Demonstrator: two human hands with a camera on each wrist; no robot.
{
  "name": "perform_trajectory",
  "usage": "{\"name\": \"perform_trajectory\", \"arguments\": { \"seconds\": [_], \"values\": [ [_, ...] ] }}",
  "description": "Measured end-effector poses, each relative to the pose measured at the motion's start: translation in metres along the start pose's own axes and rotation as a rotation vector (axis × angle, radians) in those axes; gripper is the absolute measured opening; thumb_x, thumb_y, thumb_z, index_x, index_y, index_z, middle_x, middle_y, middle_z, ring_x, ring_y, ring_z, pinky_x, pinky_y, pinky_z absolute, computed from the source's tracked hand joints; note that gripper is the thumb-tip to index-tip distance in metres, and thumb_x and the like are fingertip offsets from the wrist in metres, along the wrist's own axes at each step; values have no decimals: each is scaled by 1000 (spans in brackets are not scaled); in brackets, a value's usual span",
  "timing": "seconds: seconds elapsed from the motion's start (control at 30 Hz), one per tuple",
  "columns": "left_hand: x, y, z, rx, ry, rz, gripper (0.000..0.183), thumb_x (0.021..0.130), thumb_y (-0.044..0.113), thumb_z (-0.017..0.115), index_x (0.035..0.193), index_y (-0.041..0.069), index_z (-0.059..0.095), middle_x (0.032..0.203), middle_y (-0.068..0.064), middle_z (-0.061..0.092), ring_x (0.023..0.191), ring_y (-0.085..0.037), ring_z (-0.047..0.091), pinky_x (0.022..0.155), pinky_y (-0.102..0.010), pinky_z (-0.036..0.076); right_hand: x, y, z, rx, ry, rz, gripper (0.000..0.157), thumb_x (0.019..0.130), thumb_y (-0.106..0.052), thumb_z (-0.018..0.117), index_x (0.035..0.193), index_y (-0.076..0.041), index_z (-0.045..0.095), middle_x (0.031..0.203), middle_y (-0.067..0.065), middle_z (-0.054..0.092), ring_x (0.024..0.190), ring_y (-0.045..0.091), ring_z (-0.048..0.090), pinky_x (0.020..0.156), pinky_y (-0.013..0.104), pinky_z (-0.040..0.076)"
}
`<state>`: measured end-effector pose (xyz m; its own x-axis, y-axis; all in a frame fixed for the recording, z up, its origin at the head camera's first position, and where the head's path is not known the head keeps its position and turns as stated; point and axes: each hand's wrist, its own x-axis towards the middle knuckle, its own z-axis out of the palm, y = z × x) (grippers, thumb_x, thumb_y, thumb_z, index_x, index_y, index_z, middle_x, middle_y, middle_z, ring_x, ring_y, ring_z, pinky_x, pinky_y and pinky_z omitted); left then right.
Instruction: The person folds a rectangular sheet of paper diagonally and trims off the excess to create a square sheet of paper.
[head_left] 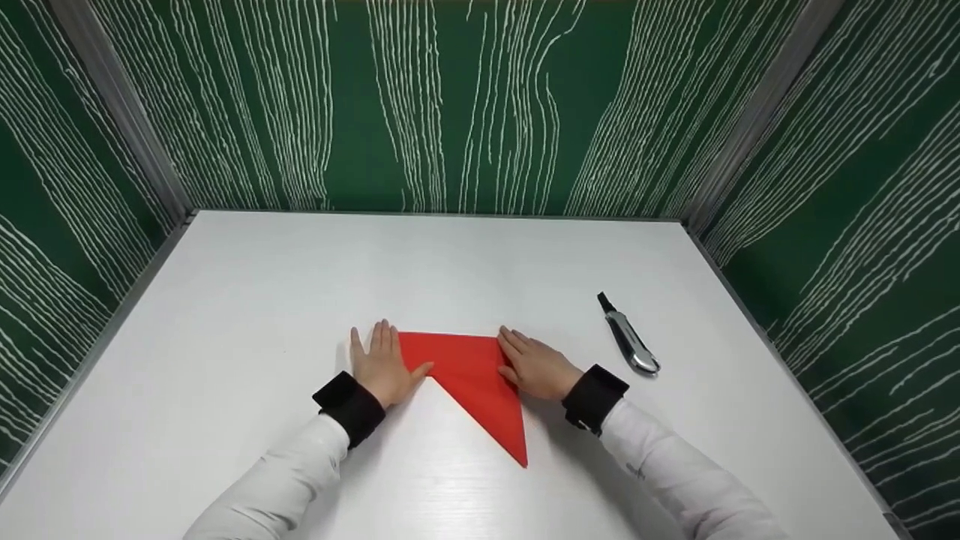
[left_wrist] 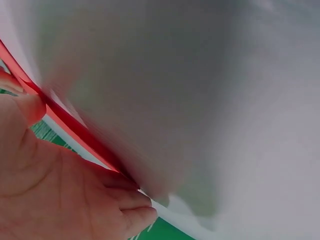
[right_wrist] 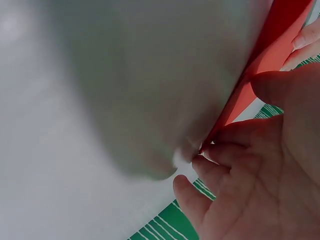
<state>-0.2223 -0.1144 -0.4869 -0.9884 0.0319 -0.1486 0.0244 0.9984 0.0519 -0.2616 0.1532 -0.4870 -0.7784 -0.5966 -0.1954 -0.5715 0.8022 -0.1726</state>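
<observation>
A folded sheet of red paper (head_left: 465,367) lies on the white table, its straight edge at the back and one long point toward the front right. My left hand (head_left: 382,371) rests over its left end, fingers spread and straight, thumb reaching onto the paper. At the right edge my right hand (head_left: 540,366) touches the paper with fingers extended and thumb lying on it. From the left wrist view, the red paper (left_wrist: 75,129) shows edge-on beside the palm. The right wrist view has the paper (right_wrist: 245,97) under the thumb and fingertips.
A utility knife (head_left: 631,341) with a grey handle and black tip lies on the table to the right of my right hand. Green walls with white wavy lines (head_left: 480,112) stand behind and at both sides of the white table (head_left: 300,262).
</observation>
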Motion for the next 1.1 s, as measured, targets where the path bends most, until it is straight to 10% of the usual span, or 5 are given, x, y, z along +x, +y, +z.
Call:
{"name": "perform_trajectory", "arguments": {
  "seconds": [0.7,1.1],
  "values": [
    [0,1,3,75,38,-27,96,97,71,44,156,-5,36,166,-24,33,158,-36,29,128,-66,9,-9,-7,6,-66,143,71,60,106,-31,53,147,13,46,156,29,46,148,42,45,118,52,43],
    [2,3,5,68,113,77,80,102,57,49,155,-2,40,166,-19,36,157,-31,31,129,-62,12,-8,-5,5,-38,131,54,60,107,-30,51,149,12,43,158,29,43,149,43,42,121,53,40]
  ]
}}
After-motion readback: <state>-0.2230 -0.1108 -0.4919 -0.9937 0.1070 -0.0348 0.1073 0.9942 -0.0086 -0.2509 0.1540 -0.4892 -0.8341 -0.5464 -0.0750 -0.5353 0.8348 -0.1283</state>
